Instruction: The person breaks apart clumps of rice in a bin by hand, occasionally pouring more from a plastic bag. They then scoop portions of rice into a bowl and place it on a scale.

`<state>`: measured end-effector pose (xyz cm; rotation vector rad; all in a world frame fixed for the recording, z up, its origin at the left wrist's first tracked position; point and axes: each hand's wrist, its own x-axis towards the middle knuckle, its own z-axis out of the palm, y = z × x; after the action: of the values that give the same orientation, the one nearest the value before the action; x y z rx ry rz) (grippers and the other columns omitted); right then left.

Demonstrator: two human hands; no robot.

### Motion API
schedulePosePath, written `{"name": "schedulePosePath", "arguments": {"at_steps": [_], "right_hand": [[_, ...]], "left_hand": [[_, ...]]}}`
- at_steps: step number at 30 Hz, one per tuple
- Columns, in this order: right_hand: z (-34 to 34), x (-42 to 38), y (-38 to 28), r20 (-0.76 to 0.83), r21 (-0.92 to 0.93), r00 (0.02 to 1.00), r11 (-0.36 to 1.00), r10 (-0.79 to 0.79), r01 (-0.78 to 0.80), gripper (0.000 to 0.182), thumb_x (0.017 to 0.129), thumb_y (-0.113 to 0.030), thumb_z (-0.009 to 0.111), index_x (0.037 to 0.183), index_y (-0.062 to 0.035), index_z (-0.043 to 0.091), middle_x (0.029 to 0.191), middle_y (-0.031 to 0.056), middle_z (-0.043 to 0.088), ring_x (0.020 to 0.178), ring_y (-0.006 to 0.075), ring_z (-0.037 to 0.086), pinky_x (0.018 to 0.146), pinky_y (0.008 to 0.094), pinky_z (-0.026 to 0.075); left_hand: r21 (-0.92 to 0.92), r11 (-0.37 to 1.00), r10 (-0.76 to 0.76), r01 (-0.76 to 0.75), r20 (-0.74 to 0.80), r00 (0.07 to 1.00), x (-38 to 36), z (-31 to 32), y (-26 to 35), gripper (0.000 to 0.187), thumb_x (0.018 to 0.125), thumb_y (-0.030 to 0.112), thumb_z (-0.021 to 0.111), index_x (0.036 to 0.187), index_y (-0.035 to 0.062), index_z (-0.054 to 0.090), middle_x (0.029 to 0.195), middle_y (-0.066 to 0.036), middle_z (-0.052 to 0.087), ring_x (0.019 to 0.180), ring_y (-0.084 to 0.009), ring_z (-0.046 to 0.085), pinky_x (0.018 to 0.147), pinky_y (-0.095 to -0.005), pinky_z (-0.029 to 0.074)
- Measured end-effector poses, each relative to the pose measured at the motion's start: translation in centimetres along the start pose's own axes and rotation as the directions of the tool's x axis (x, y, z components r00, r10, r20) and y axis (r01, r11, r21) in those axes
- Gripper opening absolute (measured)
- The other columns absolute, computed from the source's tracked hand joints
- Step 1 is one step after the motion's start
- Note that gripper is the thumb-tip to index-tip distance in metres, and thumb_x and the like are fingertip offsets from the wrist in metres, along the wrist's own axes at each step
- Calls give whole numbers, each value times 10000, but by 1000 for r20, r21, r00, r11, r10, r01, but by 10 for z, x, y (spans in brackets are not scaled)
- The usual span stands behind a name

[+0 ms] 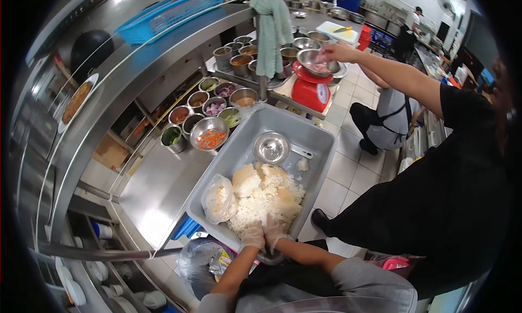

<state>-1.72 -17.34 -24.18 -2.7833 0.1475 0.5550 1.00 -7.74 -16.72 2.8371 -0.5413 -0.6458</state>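
My left hand [253,236] and my right hand [275,234], both in clear plastic gloves, are side by side at the near end of a large grey tub [323,145]. They touch the near edge of a heap of white cooked rice [263,201], some of it in firm blocks. The left fingertips are hidden in the rice. On the right, the fingers look partly spread against the grains. A clear plastic bag [218,199] with rice in it lies left of the heap. Beyond it, a metal bowl [272,148] and a white-handled utensil [302,151] rest in the tub.
Left of the tub stand several metal containers of cut vegetables, including a bowl of carrot pieces [209,133]. A co-worker's hand [340,52] reaches over a bowl of meat [318,63] on a red scale [311,93]. A metal rail [109,251] crosses the near left.
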Motion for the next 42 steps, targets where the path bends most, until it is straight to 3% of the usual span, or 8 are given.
{"name": "schedulePosePath", "arguments": {"at_steps": [12, 16, 18, 22, 25, 37, 40, 42], "right_hand": [[-44, 57, 67, -143, 655, 690, 456, -709, 603, 473, 745, -316, 553, 1142, -68, 481, 1144, 157, 488, 997, 284, 515, 902, 385, 369], [-132, 9, 22, 260, 872, 896, -310, -361, -379, 484, 806, -305, 491, 1222, -67, 419, 1223, 114, 439, 1074, 229, 453, 938, 313, 325], [-115, 21, 15, 197, 952, 938, -171, -285, -253, 496, 825, -340, 467, 1239, -74, 405, 1207, 114, 454, 1070, 229, 451, 929, 317, 332], [-113, 8, 18, -483, 461, 713, 544, -508, 701, 561, 850, -475, 399, 1244, -76, 413, 1207, 128, 459, 1065, 234, 439, 936, 331, 320], [-173, -20, -11, 385, 838, 923, 419, 1, -350, 604, 835, -514, 396, 1232, -60, 426, 1216, 163, 451, 1120, 278, 404, 960, 324, 296], [-91, 26, 9, -470, 253, 839, 869, -274, 425, 597, 801, -498, 390, 1132, -13, 502, 1103, 251, 507, 1096, 358, 437, 966, 381, 294], [-163, -25, -11, 30, 83, 984, 981, -176, 173, 564, 710, -474, 515, 1065, -37, 543, 1045, 216, 550, 1031, 336, 497, 922, 399, 344], [-162, -43, -24, 172, -54, 949, 959, -265, 278, 558, 675, -456, 549, 1053, -44, 549, 1034, 200, 560, 1002, 330, 517, 900, 411, 359]], "left_hand": [[-950, 310, 97, 36, 69, 993, -16, -75, -9, 570, 698, 203, 666, 1190, 60, 416, 1155, -192, 467, 1054, -296, 479, 863, -372, 416], [-912, 223, 87, -344, -333, 939, -7, -70, 13, 530, 732, 178, 641, 1197, 71, 410, 1237, -194, 384, 1068, -328, 464, 876, -402, 406], [-465, 847, -15, -257, -504, 864, 4, -61, 22, 512, 744, 126, 614, 1211, 100, 404, 1297, -206, 289, 1063, -354, 464, 881, -396, 402], [-506, 840, -101, -194, -497, 862, -4, -69, 29, 457, 747, 114, 595, 1181, 108, 450, 1208, -240, 396, 1049, -352, 480, 872, -364, 410], [-645, 683, -50, -344, -510, 859, 12, -50, 9, 391, 735, 97, 587, 1118, 82, 507, 1088, -222, 513, 1009, -324, 513, 854, -346, 419], [-734, 462, -559, 497, 194, 806, 74, 76, -44, 449, 749, 354, 549, 1044, 15, 551, 897, -241, 585, 907, -346, 550, 804, -405, 414], [86, 977, 209, -198, -592, 778, 107, 188, -75, 516, 714, 290, 586, 1146, 32, 473, 918, -241, 571, 911, -383, 526, 827, -409, 397], [-873, 483, -366, 60, -139, 920, 16, 9, -18, 713, 687, 322, 645, 1259, 54, 316, 1041, -246, 493, 1000, -369, 466, 864, -406, 369]]}}
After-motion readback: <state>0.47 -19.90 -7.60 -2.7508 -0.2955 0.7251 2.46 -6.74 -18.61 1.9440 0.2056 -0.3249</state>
